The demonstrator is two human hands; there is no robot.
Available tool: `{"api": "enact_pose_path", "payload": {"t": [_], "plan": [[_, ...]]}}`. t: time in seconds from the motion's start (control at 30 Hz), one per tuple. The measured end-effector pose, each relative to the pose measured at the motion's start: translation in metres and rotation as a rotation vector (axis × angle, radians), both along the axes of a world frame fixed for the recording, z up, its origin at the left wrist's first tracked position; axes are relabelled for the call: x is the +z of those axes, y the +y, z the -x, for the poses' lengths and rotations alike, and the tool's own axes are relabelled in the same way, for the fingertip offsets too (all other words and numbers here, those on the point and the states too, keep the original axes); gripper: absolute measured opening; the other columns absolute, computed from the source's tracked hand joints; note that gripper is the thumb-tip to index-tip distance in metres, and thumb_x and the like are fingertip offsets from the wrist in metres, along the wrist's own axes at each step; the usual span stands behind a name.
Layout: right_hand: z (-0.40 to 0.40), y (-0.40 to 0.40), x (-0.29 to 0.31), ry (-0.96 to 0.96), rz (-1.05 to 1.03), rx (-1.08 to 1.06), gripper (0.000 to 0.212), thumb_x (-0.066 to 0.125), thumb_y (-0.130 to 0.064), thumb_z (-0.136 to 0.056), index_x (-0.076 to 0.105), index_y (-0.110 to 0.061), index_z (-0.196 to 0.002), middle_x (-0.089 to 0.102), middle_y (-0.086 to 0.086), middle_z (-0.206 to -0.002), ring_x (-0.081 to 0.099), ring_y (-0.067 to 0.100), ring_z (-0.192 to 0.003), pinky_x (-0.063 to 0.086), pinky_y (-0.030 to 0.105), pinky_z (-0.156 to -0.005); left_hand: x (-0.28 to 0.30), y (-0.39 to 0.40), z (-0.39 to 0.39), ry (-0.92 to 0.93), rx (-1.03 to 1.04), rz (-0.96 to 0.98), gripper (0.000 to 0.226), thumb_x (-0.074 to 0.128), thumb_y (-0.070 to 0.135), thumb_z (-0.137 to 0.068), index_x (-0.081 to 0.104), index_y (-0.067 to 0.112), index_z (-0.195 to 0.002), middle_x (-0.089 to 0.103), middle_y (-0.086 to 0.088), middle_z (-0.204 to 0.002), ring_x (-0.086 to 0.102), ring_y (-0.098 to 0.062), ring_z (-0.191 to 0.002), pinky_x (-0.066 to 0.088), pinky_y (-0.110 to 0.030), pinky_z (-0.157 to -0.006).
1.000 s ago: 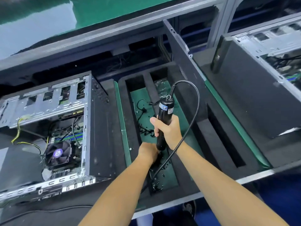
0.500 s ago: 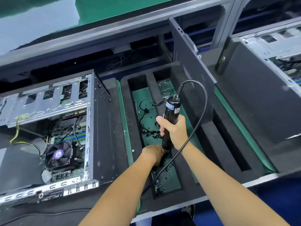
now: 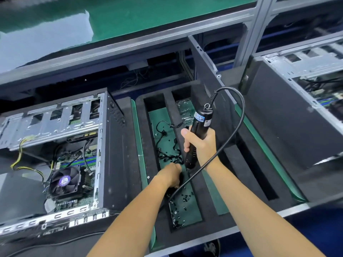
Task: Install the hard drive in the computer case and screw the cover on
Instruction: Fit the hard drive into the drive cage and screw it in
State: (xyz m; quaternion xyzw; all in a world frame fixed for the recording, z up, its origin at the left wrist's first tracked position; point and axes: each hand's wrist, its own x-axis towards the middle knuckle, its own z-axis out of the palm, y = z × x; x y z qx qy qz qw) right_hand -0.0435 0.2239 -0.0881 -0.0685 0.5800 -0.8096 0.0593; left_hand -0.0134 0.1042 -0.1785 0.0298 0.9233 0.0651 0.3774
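My right hand [image 3: 202, 145] grips a black electric screwdriver [image 3: 197, 134] upright, its cord [image 3: 237, 115] looping off to the right. The tip points down into a slot of a black foam tray [image 3: 156, 145] lined with green matting, where small black screws [image 3: 183, 199] lie scattered. My left hand [image 3: 171, 176] reaches down into that slot right under the screwdriver's tip, fingers curled and hidden from view. The open computer case [image 3: 109, 145] lies on its side at the left, with the fan [image 3: 64, 180] and motherboard exposed. A black side cover [image 3: 209, 78] stands upright behind the tray.
A second open computer case [image 3: 304, 71] sits at the right. Black cables [image 3: 167, 143] lie in the tray slot behind my hands. A metal frame post [image 3: 254, 32] rises at the back, and the bench's front rail [image 3: 232, 229] runs below my forearms.
Both hands stay over the screw slot. The screwdriver has shifted slightly up and right in view, and the left hand stays low beneath its tip.
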Motion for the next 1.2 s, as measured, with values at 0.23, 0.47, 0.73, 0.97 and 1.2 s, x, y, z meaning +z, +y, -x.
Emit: {"api": "enact_pose_path", "payload": {"t": [0.23, 0.47, 0.73, 0.97, 1.2], "plan": [[0.001, -0.005, 0.015, 0.037, 0.011, 0.002, 0.034, 0.075, -0.031, -0.074, 0.054, -0.012, -0.054, 0.050, 0.013, -0.048, 0.045, 0.025, -0.043, 0.045, 0.030, -0.051, 0.025, -0.001, 0.007, 0.178, 0.150, -0.070, 0.017, 0.060, 0.019, -0.088, 0.063, 0.002, -0.092, 0.063, -0.014, -0.097, 0.058, -0.026, -0.087, 0.045, -0.027, -0.073], [0.015, -0.024, 0.077, 0.181, 0.100, 0.005, 0.029, 0.074, -0.028, -0.076, 0.054, -0.020, -0.057, 0.050, 0.009, -0.048, 0.045, 0.025, -0.042, 0.043, 0.033, -0.051, 0.110, -0.014, 0.022, 0.450, 0.752, -0.793, 0.040, 0.047, -0.014, -0.073, 0.056, 0.016, -0.047, 0.051, 0.000, -0.051, 0.041, -0.011, -0.048, 0.035, -0.018, -0.047], [0.028, -0.057, 0.172, 0.354, 0.265, -0.011, 0.031, 0.072, -0.024, -0.078, 0.051, -0.019, -0.056, 0.048, 0.005, -0.045, 0.044, 0.024, -0.038, 0.041, 0.030, -0.050, 0.183, -0.055, 0.018, 0.572, 0.980, -1.464, 0.016, 0.056, -0.001, -0.089, 0.069, 0.008, -0.087, 0.065, 0.001, -0.072, 0.055, -0.007, -0.061, 0.046, -0.017, -0.060], [0.013, -0.126, 0.216, 0.326, 0.379, -0.048, 0.026, 0.074, -0.027, -0.073, 0.055, -0.025, -0.056, 0.046, 0.006, -0.047, 0.041, 0.021, -0.038, 0.040, 0.029, -0.047, 0.209, -0.131, -0.005, 0.622, 0.949, -1.594, 0.014, 0.054, 0.003, -0.093, 0.067, 0.004, -0.089, 0.066, 0.001, -0.068, 0.058, -0.009, -0.062, 0.050, -0.015, -0.059], [-0.017, -0.229, 0.233, 0.297, 0.451, -0.066, 0.027, 0.074, -0.023, -0.076, 0.060, -0.026, -0.054, 0.046, 0.004, -0.047, 0.042, 0.021, -0.037, 0.039, 0.028, -0.045, 0.219, -0.234, -0.033, 0.602, 0.912, -1.683, 0.015, 0.054, 0.001, -0.092, 0.067, 0.006, -0.087, 0.068, -0.001, -0.069, 0.063, -0.007, -0.061, 0.052, -0.015, -0.061]]}}
